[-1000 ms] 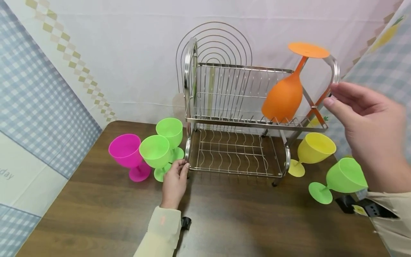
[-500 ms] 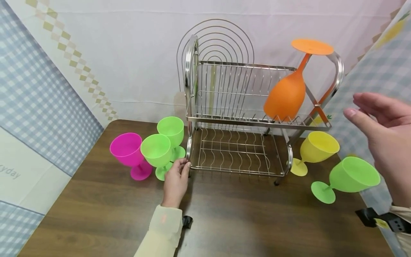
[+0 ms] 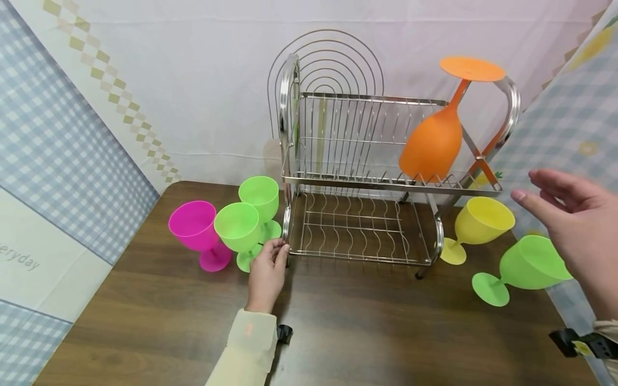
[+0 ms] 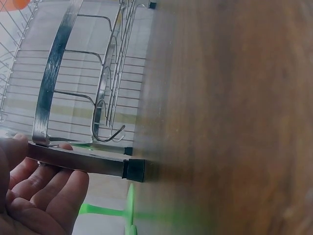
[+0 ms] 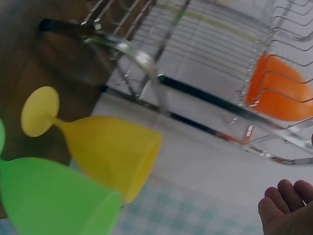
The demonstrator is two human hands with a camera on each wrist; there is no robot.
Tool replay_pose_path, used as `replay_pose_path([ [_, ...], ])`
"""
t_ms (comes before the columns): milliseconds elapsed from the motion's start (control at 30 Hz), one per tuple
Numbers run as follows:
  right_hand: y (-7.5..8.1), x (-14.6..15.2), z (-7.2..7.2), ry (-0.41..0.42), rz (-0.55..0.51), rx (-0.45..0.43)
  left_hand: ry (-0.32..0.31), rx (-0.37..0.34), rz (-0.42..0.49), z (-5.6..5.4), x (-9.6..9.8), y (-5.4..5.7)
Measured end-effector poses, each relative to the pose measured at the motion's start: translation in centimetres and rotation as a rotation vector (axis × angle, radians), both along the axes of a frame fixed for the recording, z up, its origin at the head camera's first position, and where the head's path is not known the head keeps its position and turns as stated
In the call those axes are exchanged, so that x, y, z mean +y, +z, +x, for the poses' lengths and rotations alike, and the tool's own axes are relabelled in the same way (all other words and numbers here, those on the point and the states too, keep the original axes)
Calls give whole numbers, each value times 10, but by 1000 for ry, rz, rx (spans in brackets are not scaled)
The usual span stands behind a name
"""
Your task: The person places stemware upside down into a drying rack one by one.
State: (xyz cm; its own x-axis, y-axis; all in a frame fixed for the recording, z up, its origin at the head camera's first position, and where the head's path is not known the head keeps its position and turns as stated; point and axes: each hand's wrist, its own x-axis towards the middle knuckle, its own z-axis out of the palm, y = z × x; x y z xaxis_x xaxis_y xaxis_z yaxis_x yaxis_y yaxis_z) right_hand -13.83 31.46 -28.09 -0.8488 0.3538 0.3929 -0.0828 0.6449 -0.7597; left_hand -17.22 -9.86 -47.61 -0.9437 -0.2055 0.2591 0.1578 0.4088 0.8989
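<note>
My left hand [image 3: 267, 273] grips the front left leg of a two-tier metal dish rack [image 3: 357, 185]; the left wrist view shows its thumb and fingers around the flat metal leg [image 4: 80, 160]. An orange goblet [image 3: 431, 142] rests upside down and tilted at the right end of the upper tier. In the air right of the rack is my right hand [image 3: 574, 217], fingers loosely bent and holding nothing. Below and left of it stand a yellow goblet [image 3: 483, 221] and a green goblet [image 3: 535, 262], also seen in the right wrist view.
Left of the rack stand a magenta goblet [image 3: 194, 228] and two green goblets, the nearer green goblet [image 3: 237, 228] close to my left hand. A wooden table [image 3: 367, 327] bears everything, with a white cloth [image 3: 203, 96] hanging behind it and checked cloth at both sides.
My right hand has drawn away from the rack's upper right side, moving right and then lower. The left hand stays on the rack leg, and the orange goblet keeps its place.
</note>
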Motion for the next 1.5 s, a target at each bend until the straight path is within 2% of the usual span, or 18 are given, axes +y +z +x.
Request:
replay_pose_path([
  [233, -20, 15, 0, -66, 46, -123, 1, 6, 9, 0, 1, -2],
  [400, -37, 27, 5, -84, 76, -200, -5, -10, 21, -1, 4, -2],
  [500, -48, 38, 8, -77, 102, -206, -9, -11, 23, -2, 5, -2],
  [633, -58, 51, 9, -58, 130, -192, -5, 23, 13, -3, 7, -2],
  [767, -63, 59, 11, -16, 169, -231, 0, 34, 8, -4, 6, -3],
  [933, -61, 65, 13, -2, 231, -358, 1, 31, 9, -4, 5, -3],
  [1067, -60, 76, 8, 21, 430, -513, 5, 25, 6, -5, 4, -3],
  [1133, -62, 83, 3, 53, 538, -556, 6, 24, 5, -5, 4, -3],
  [1200, -63, 87, 0, 76, 598, -579, 8, 23, 7, -5, 3, -3],
  [1500, -65, 96, -5, 144, 660, -617, 6, 19, 19, -5, 4, -3],
])
